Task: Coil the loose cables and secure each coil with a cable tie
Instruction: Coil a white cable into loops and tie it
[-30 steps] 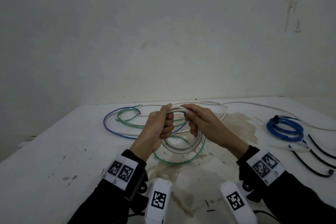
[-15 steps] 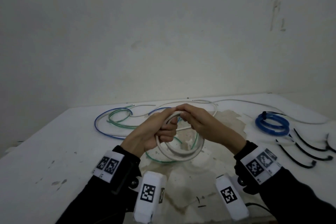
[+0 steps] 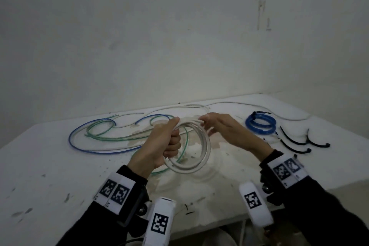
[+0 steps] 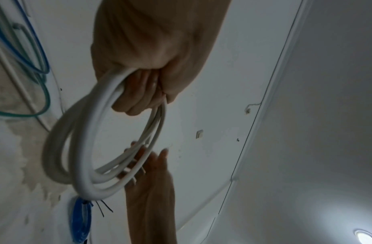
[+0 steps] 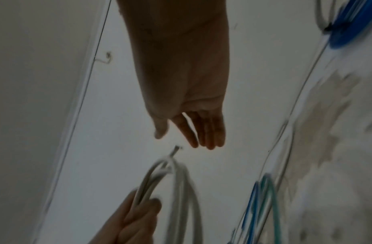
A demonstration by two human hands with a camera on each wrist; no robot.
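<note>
My left hand [image 3: 159, 142] grips the coiled white plastic cable [image 3: 196, 147] above the stained white table [image 3: 50, 166]; my right hand [image 3: 229, 132], fingers straight and relaxed, sits beside it.

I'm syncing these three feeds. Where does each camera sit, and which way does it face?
Head: worn on the head, looking down at the table; both hands and sleeves show.
Left wrist: looks along the left hand gripping the white cable coil.
Right wrist: looks along the right hand, fingers straight.
All three share the coil and the blue tied coil.
</note>
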